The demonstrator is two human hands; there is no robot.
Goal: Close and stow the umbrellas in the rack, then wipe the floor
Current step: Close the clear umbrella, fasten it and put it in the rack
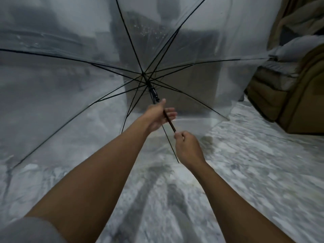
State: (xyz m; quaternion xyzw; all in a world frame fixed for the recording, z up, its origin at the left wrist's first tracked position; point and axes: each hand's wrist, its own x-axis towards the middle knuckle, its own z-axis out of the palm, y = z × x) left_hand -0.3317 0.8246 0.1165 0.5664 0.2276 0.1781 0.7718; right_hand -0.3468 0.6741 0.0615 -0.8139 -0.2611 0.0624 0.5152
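The fingers [171, 113] of the left hand [158, 116] curl loosely round the dark shaft [169, 122] just right of the frame's centre, with the thumb laid straight up along it toward the black runner [153, 92]. Just below and to the right, the right hand [187, 148] is closed in a fist, its fingers [180, 135] pinching the lower end of the same shaft. The two hands are near each other but do not touch.

The umbrella [144, 75] is fully open, held out in front, with its inside facing the camera. Black ribs [108, 64] fan out from the hub, and the clear canopy [61, 81] covers the upper and left parts of the frame. Water drops speckle the canopy at upper centre.

Below lies a grey-white marbled floor [254, 163], blurred toward the bottom. An olive-brown armchair [294, 113] stands at the right edge with a grey cloth [298, 48] on it. A grey sleeve [26, 230] shows in the lower left corner.
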